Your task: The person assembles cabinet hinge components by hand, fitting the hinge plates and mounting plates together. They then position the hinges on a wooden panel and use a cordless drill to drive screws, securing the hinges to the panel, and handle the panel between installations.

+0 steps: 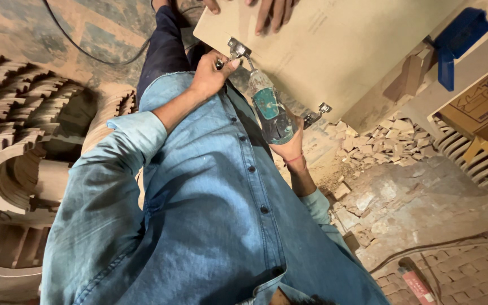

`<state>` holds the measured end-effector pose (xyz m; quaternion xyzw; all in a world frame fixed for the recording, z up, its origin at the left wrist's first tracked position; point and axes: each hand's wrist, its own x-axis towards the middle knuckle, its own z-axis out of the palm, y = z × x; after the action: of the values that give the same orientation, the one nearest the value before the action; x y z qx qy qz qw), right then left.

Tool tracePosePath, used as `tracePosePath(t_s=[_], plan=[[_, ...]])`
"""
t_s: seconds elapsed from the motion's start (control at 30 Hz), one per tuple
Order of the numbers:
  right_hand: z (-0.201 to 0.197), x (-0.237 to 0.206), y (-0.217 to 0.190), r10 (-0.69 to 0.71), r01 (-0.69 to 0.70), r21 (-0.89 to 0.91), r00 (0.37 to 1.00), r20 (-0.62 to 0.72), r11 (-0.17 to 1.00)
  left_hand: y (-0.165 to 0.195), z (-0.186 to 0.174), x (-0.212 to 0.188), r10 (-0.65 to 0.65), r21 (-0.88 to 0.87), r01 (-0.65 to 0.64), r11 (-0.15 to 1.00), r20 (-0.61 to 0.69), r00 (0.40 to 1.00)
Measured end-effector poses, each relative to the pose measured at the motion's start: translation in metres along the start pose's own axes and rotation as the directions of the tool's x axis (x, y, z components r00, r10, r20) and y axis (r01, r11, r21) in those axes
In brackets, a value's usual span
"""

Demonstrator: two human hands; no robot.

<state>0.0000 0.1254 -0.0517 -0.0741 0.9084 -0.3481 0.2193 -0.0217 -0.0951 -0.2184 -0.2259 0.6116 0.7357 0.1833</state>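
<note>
Around: wood offcuts [391, 141] heaped on the floor, curved wooden pieces [12, 147] stacked opposite, another person's hand [275, 11] resting on the board [340, 51]. Teal power drill [269, 113], long axis slanted, bit aimed up at the near metal hinge [238, 49] on the board's edge. Right hand [292, 147] wrapped tight around the drill body; left hand [210, 73] pinched closed at the hinge.

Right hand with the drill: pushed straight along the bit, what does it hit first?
Most likely the metal hinge on the board corner: the drill in the right hand aims there. The left hand sits right beside it.
</note>
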Motion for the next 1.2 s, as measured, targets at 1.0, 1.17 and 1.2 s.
tracePosePath(t_s=[1.0,1.17,1.2], plan=[[-0.002,0.007,-0.018,-0.060,0.053,-0.180,0.998,-0.035,0.982,-0.018,0.000,-0.008,0.014,0.015,-0.014,1.000,-0.009,1.000],[-0.017,0.034,-0.037,0.295,-0.251,-0.195,0.923,0.247,0.948,-0.019,-0.002,-0.009,0.002,-0.022,-0.002,1.000,-0.019,1.000],[-0.021,0.039,-0.040,0.242,-0.194,-0.219,0.945,0.221,0.956,-0.019,-0.002,-0.008,0.003,-0.009,-0.003,1.000,-0.034,0.999]])
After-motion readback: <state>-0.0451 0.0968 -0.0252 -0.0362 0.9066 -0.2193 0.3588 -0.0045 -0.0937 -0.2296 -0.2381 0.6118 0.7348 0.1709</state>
